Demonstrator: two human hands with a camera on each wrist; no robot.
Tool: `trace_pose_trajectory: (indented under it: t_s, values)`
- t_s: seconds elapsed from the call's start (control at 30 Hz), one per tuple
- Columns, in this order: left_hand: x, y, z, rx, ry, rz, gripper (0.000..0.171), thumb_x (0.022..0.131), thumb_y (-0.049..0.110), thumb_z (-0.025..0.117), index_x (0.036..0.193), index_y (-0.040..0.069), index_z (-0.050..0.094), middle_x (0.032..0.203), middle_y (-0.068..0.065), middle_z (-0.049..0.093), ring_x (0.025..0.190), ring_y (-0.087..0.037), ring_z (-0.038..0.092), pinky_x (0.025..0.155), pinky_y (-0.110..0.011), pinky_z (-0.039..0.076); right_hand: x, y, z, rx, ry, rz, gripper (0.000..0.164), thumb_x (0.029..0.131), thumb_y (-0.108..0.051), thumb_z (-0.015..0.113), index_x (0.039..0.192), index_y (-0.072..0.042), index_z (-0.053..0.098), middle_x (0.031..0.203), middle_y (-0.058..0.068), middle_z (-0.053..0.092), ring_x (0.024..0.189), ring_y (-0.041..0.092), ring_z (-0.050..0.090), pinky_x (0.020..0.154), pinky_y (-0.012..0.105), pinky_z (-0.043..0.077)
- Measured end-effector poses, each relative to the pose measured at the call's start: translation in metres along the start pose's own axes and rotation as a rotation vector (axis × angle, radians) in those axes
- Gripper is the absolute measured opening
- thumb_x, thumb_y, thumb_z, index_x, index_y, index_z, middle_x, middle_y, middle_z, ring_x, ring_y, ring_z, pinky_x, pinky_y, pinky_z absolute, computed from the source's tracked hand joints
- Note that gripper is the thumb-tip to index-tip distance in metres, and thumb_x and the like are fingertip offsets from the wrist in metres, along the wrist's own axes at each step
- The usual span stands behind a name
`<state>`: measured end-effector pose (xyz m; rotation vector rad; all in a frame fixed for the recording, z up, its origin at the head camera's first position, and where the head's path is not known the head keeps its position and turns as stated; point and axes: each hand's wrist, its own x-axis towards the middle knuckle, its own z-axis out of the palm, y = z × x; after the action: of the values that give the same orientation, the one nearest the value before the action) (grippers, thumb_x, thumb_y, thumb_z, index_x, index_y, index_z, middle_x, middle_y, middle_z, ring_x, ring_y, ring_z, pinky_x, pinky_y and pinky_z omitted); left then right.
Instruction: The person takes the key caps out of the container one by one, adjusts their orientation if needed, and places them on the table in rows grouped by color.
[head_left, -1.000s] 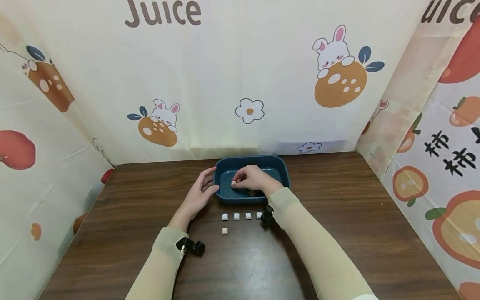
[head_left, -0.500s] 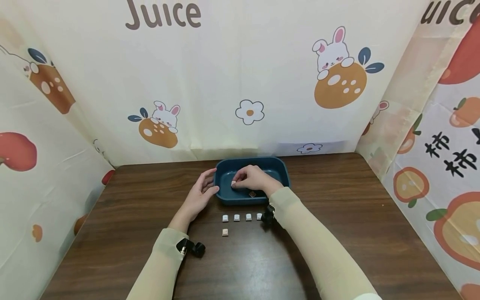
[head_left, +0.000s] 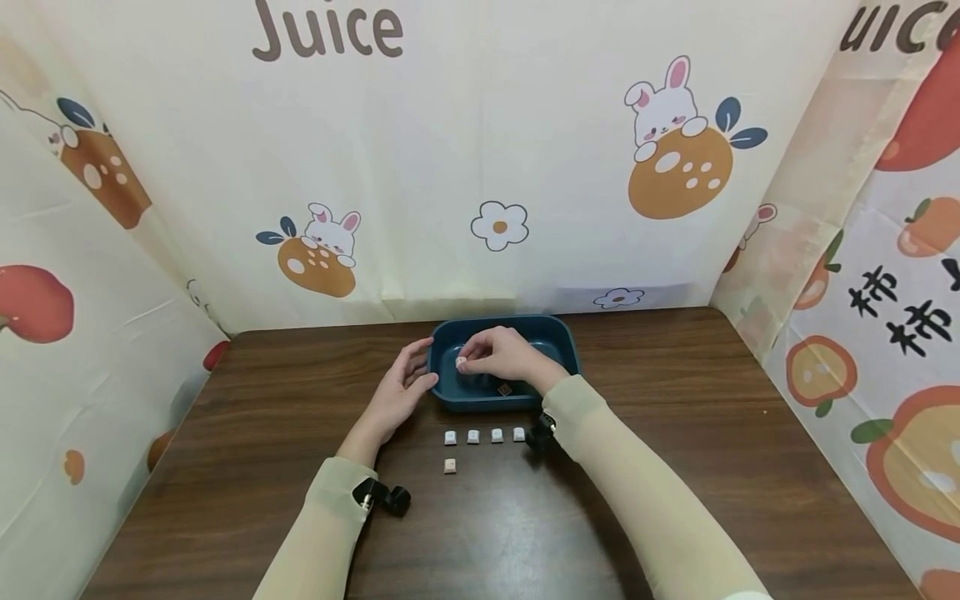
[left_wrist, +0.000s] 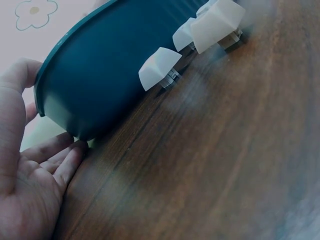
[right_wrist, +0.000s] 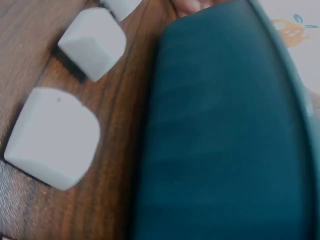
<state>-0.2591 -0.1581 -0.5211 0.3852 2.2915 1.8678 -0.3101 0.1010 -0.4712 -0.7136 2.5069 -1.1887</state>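
In the head view my right hand (head_left: 506, 354) is inside a dark teal tray (head_left: 566, 342), pinching a small white keycap (head_left: 461, 362) between thumb and fingertips. Near the tray's front wall lies a dark brown square piece (head_left: 505, 389), too small to make out. My left hand (head_left: 396, 392) touches the tray's left end, its fingers spread and fairly straight. The left wrist view shows those fingers (left_wrist: 47, 147) against the tray's base and outer wall. The right wrist view does not show my right hand; the tray wall (right_wrist: 225, 125) fills much of it.
Several white keycaps stand in a row in front of the tray, the leftmost keycap (head_left: 450, 437) among them. Closer to me sits a cream keycap (head_left: 450, 467). In the left wrist view, clear stems show under the keycaps. Behind the brown table (head_left: 637, 467) hangs a printed curtain (head_left: 442, 150).
My right hand has shifted slightly left within the tray, and the keycap it pinches moved with it and shows more plainly. The left hand has stayed at the tray's left end.
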Motion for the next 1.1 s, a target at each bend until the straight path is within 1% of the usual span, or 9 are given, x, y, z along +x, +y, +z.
trace_pose_trajectory:
  t_s: [0.23, 0.43, 0.5, 0.57, 0.67, 0.83, 0.97, 1.1]
  values:
    - [0.001, 0.001, 0.0, -0.003, -0.003, 0.009, 0.06, 0.112, 0.013, 0.062, 0.166, 0.029, 0.04, 0.166, -0.017, 0.047, 0.152, -0.038, 0.048, 0.123, -0.058, 0.04, -0.015, -0.017, -0.009, 0.002, 0.022, -0.045, 0.02, 0.101, -0.034, 0.082, 0.113, -0.018, 0.083, 0.102, -0.006, 0.078, 0.096, 0.015, 0.071, 0.093, 0.036, 0.063]
    - [0.001, 0.001, 0.0, -0.003, 0.0, 0.004, 0.061, 0.112, 0.015, 0.063, 0.166, 0.029, 0.04, 0.167, -0.016, 0.046, 0.152, -0.037, 0.048, 0.124, -0.057, 0.04, -0.03, -0.025, -0.011, -0.018, 0.064, -0.066, 0.022, 0.101, -0.035, 0.082, 0.115, -0.018, 0.082, 0.102, -0.007, 0.077, 0.095, 0.014, 0.071, 0.091, 0.035, 0.063]
    - [0.001, 0.001, 0.0, 0.0, 0.0, -0.002, 0.061, 0.112, 0.016, 0.063, 0.166, 0.03, 0.039, 0.167, -0.016, 0.046, 0.152, -0.037, 0.048, 0.124, -0.057, 0.04, -0.036, -0.027, -0.011, -0.013, 0.077, -0.068, 0.021, 0.101, -0.035, 0.081, 0.114, -0.018, 0.082, 0.101, -0.008, 0.077, 0.093, 0.014, 0.071, 0.088, 0.034, 0.063]
    - [0.001, 0.0, 0.0, -0.001, 0.0, -0.006, 0.061, 0.112, 0.017, 0.063, 0.167, 0.03, 0.04, 0.167, -0.016, 0.046, 0.152, -0.037, 0.048, 0.123, -0.059, 0.041, -0.042, -0.028, -0.01, 0.003, 0.083, -0.073, 0.02, 0.101, -0.034, 0.081, 0.114, -0.018, 0.081, 0.099, -0.007, 0.076, 0.089, 0.015, 0.07, 0.082, 0.034, 0.063]
    - [0.001, -0.001, -0.001, -0.009, 0.001, -0.006, 0.061, 0.111, 0.017, 0.064, 0.166, 0.031, 0.041, 0.165, -0.016, 0.048, 0.152, -0.037, 0.048, 0.121, -0.061, 0.042, -0.052, -0.03, -0.008, 0.028, 0.092, -0.085, 0.017, 0.101, -0.031, 0.082, 0.112, -0.018, 0.081, 0.096, -0.007, 0.075, 0.086, 0.016, 0.069, 0.077, 0.034, 0.062]
    - [0.002, 0.0, -0.001, -0.015, -0.001, -0.004, 0.061, 0.111, 0.018, 0.065, 0.165, 0.033, 0.042, 0.164, -0.016, 0.05, 0.15, -0.037, 0.051, 0.119, -0.062, 0.045, -0.071, -0.037, 0.0, 0.031, 0.106, -0.12, 0.015, 0.1, -0.029, 0.083, 0.11, -0.018, 0.081, 0.094, -0.009, 0.074, 0.086, 0.013, 0.069, 0.08, 0.032, 0.062]
    - [0.002, -0.001, -0.001, -0.012, 0.003, -0.002, 0.063, 0.111, 0.017, 0.065, 0.167, 0.031, 0.041, 0.165, -0.018, 0.049, 0.15, -0.038, 0.05, 0.12, -0.06, 0.044, -0.085, -0.043, 0.009, 0.027, 0.109, -0.134, 0.015, 0.1, -0.029, 0.083, 0.11, -0.018, 0.081, 0.093, -0.01, 0.074, 0.084, 0.01, 0.069, 0.079, 0.031, 0.062]
    - [0.001, -0.001, -0.001, -0.009, 0.012, 0.002, 0.064, 0.11, 0.015, 0.065, 0.167, 0.029, 0.04, 0.165, -0.018, 0.048, 0.151, -0.039, 0.049, 0.121, -0.059, 0.043, -0.095, -0.043, 0.019, 0.013, 0.112, -0.132, 0.013, 0.099, -0.026, 0.084, 0.11, -0.018, 0.082, 0.091, -0.013, 0.074, 0.081, 0.008, 0.069, 0.076, 0.029, 0.062]
